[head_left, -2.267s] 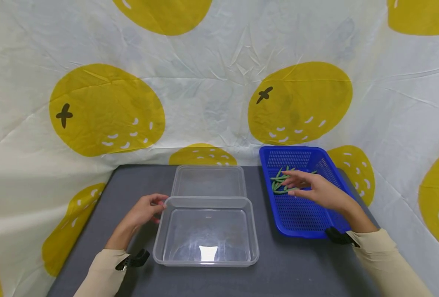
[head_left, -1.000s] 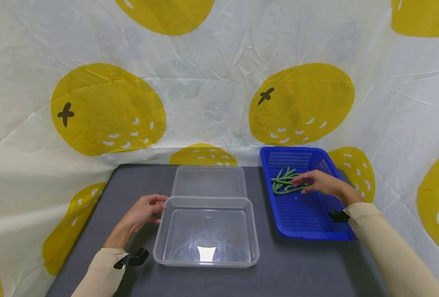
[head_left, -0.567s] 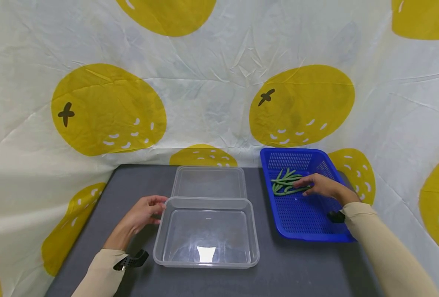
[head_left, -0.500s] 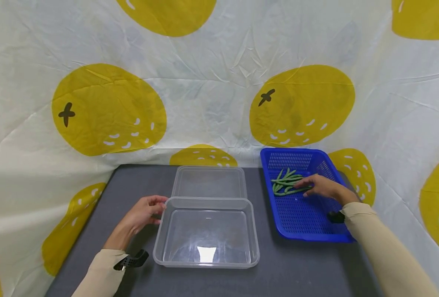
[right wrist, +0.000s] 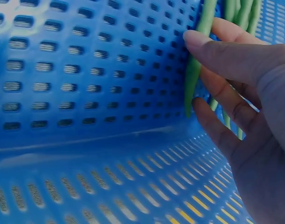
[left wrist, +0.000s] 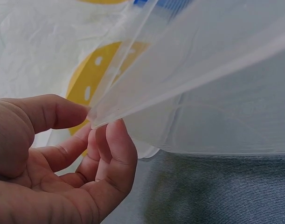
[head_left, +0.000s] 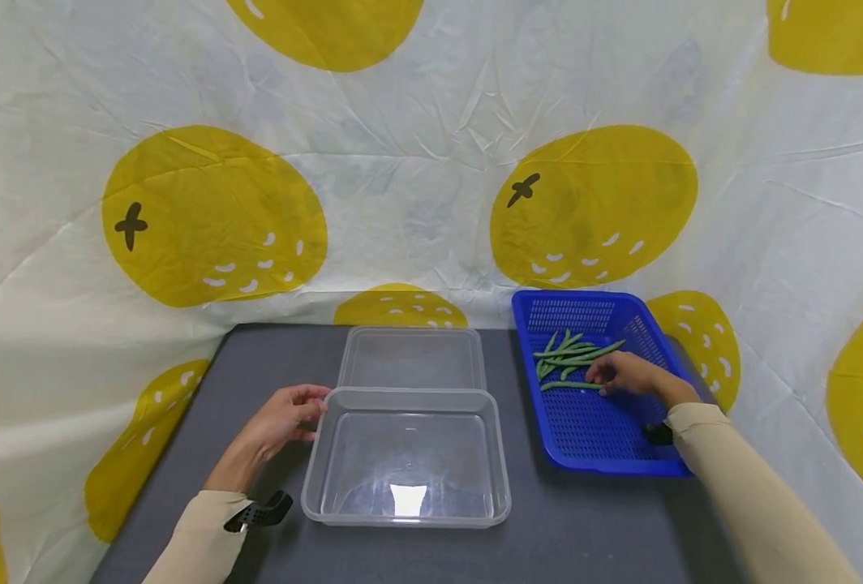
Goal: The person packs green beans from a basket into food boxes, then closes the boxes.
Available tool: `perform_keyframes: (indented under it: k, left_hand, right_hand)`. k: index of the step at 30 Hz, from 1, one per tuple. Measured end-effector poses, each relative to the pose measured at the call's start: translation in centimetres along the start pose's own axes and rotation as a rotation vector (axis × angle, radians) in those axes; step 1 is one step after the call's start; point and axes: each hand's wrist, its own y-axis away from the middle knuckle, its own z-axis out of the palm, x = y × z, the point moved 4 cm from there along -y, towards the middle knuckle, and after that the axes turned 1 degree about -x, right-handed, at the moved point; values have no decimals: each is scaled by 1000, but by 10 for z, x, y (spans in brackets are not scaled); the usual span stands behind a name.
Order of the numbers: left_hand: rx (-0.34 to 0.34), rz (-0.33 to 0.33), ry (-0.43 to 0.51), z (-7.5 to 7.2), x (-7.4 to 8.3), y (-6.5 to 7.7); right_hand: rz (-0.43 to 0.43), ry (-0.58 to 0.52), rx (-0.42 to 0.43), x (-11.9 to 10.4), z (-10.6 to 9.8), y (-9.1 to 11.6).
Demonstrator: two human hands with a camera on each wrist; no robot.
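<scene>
- Hands apart: the left hand [head_left: 274,422] is at centre-left of the frame, the right hand [head_left: 632,377] at centre-right.
- The left hand pinches the upper-left corner of a clear, rectangular plastic container [head_left: 405,520], thumb above and fingertips beneath the rim in the left wrist view.
- The right hand, inside a blue, perforated plastic basket [head_left: 607,467], pinches a slim green bean [right wrist: 192,79] between thumb and fingers; the fingers partly hide it, so it may be touching others.
- More long green beans [head_left: 559,353] lie crisscrossed in the basket's left part.
- Behind the container, just touching or overlapped by it, lies a clear, flat rectangular plastic lid [head_left: 411,357].
- Everything sits on a dark grey table [head_left: 563,535].
- White cloth with yellow fruit shapes [head_left: 410,122] fills the upper frame.
</scene>
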Motion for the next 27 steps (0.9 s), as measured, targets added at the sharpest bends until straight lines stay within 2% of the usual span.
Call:
perform_keyframes:
  k: [5, 12, 17, 20, 27]
  left_hand:
    - [2, 4, -3, 1, -1, 0]
    - [9, 11, -9, 2, -1, 1]
    - [15, 16, -12, 2, -1, 1]
    - [15, 15, -10, 2, -1, 1]
    - [19, 10, -10, 3, 0, 1]
  right_hand:
    - [-8, -20, -9, -6, 4, 3]
    - [-50, 71, -9, -15, -2, 10]
    - [-111, 128, 0, -23, -10, 18]
    - [-154, 125, 8, -28, -14, 24]
    - [-181, 104, 34, -37, -19, 36]
